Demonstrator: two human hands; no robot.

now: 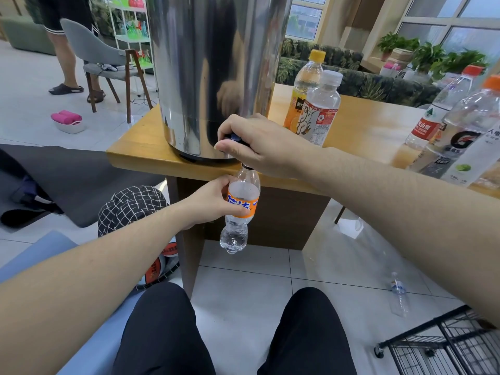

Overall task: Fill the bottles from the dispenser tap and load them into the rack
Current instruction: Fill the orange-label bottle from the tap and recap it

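The steel dispenser [216, 74] stands at the front corner of the wooden table [140, 155], with its tap overhanging the table edge. The right hand [257, 144] is curled over the dark blue tap handle [234, 137] and grips it from above. The left hand [213, 201] is wrapped around the orange-labelled bottle [240, 209], fingers closed on the label band, holding it upright below the table edge with its open neck directly under the tap. Water is visible in the lower part of this bottle. Several capped bottles [322, 106] stand on the table to the right of the dispenser. One clear bottle [399, 293] lies on the floor tiles. The black wire rack [443, 345] stands on the floor at lower right
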